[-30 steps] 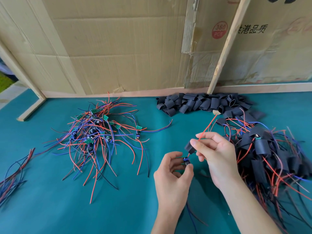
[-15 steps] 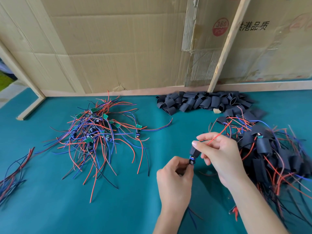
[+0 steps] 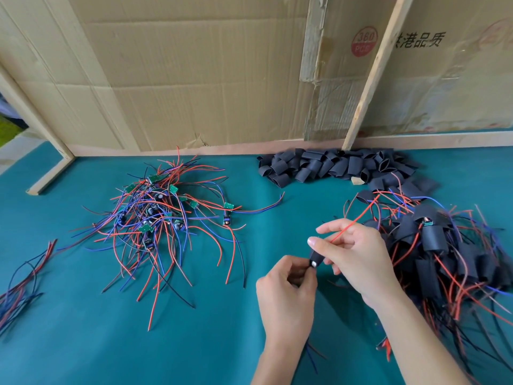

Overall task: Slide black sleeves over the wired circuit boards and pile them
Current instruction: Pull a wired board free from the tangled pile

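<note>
My left hand (image 3: 287, 297) pinches the near end of a small wired circuit board (image 3: 314, 264) in front of me. My right hand (image 3: 358, 259) grips a black sleeve (image 3: 316, 256) that covers most of that board. The board's red wire (image 3: 358, 219) runs up through my right fingers toward the far right. A tangle of bare boards with red, blue and black wires (image 3: 158, 215) lies at the left. Loose black sleeves (image 3: 330, 166) are heaped at the back. A pile of sleeved boards (image 3: 444, 251) lies at the right.
The teal table mat (image 3: 111, 329) is backed by a cardboard wall (image 3: 194, 73) with a slanted wooden strip (image 3: 372, 70). A bundle of loose wires (image 3: 22, 284) lies at the left edge. A wooden bar (image 3: 50, 176) stands at the far left corner.
My right hand has drawn the black sleeve down the red wire and onto the board held by my left hand. Both hands moved closer together.
</note>
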Demonstrator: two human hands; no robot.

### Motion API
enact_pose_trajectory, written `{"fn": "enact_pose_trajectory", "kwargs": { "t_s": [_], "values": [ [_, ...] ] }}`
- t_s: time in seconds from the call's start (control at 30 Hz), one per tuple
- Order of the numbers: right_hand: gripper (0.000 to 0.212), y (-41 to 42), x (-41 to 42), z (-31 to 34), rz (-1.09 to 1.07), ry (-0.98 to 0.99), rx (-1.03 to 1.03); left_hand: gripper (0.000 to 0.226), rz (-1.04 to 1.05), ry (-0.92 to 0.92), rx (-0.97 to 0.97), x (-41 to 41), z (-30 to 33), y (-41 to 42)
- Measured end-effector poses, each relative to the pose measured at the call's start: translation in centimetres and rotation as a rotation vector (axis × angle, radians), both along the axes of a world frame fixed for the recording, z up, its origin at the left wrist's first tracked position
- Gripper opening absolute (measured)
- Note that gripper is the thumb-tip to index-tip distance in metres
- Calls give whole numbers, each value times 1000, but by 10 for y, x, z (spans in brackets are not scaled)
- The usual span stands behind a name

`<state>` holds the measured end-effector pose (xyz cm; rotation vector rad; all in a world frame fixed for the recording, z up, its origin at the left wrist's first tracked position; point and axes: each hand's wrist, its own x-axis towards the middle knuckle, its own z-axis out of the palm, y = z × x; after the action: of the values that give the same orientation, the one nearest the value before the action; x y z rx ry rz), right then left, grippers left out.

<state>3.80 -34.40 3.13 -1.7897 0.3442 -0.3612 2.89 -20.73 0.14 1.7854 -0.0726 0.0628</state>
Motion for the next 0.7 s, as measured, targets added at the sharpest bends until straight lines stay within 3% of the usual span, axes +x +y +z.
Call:
{"fn": "enact_pose_trajectory", "kwargs": {
  "t_s": [0.4,0.7],
  "values": [
    [8,3,-1,2,124,32,90,18,-34,-65,-58,0,-1,3],
    [31,13,-6,9,225,112,122,27,39,-86,-152,1,0,4]
  ]
}}
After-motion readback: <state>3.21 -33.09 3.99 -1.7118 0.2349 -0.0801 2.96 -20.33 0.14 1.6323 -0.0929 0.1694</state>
